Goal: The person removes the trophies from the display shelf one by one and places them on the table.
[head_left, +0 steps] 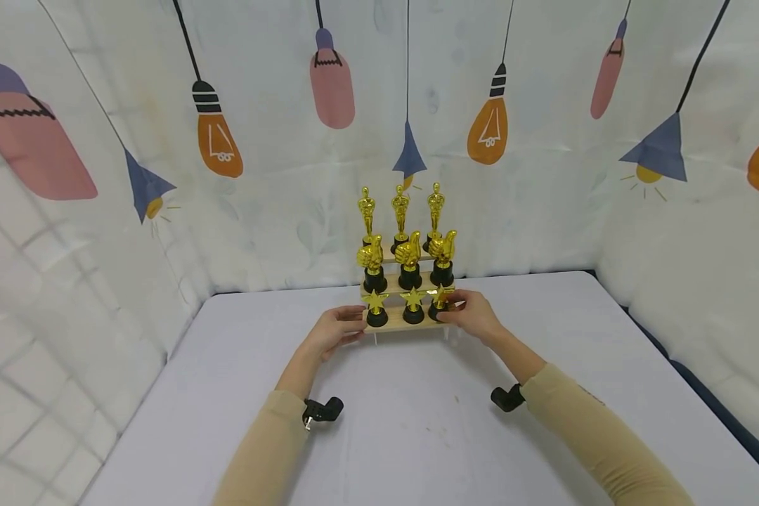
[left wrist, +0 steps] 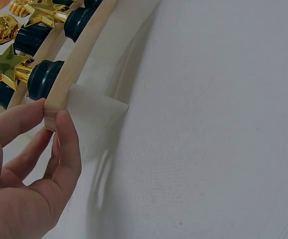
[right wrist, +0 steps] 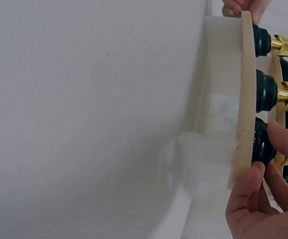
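A tiered wooden stand (head_left: pixel 395 322) on clear supports holds gold trophies with black bases, three to a tier. Figure trophies (head_left: pixel 400 211) top it, thumbs-up trophies (head_left: pixel 409 254) fill the middle, and star trophies (head_left: pixel 412 309) line the lowest board. My left hand (head_left: pixel 336 329) pinches the left end of that lowest board (left wrist: pixel 79 57), thumb above and fingers beneath in the left wrist view. At the opposite end, my right hand (head_left: pixel 476 315) grips the black base (right wrist: pixel 262 142) of the rightmost star trophy, which stands on the board. Its fingers partly hide that trophy's star.
The stand sits near the back edge of a white-covered table (head_left: pixel 392 422). Behind it hangs a white curtain (head_left: pixel 266 225) printed with lamps and bulbs. Dark wrist cameras (head_left: pixel 322 410) are strapped to both wrists.
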### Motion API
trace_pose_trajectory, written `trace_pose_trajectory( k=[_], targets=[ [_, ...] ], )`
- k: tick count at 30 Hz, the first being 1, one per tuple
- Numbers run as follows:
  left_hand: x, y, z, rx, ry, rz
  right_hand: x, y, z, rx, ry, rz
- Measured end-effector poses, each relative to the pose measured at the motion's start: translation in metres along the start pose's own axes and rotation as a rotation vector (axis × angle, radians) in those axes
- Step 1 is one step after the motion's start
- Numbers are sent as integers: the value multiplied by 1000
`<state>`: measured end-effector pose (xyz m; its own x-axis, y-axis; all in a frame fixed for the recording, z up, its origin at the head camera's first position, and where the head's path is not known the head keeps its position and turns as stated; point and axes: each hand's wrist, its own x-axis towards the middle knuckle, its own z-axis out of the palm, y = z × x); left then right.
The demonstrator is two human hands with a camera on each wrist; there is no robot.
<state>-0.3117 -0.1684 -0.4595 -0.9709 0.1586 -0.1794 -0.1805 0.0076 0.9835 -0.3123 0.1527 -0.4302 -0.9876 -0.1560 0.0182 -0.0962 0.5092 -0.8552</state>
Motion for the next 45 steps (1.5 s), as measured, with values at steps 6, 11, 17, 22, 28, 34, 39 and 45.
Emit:
trace_pose_trajectory(
  k=[6, 11, 17, 22, 28, 34, 39, 45],
  targets=[
    [0, -1, 0, 7, 0, 0, -2, 0, 0, -3, -2, 4],
    [0, -1, -1, 5, -7, -3, -5, -1, -3, -2, -20, -7],
    [1, -1, -1, 4, -14, -1, -11, -4, -10, -16, -34, -34],
    [1, -2, -1, 4, -18, 0, -15, -4, -14, -8, -44, -36],
    [0, -1, -1, 3, -11, -5, -19, -3, -15, 29, -70, -14],
    [-1, 1, -1, 2, -4, -7, -28, -8, -12, 67, -66, 17],
    [-1, 2, 0, 6, -19, -8, -33, -11, -9, 98, -61, 23],
    [-4, 2, -2, -7, -13, -9, -38, -13, 1, 110, -66, 17]
  ],
)
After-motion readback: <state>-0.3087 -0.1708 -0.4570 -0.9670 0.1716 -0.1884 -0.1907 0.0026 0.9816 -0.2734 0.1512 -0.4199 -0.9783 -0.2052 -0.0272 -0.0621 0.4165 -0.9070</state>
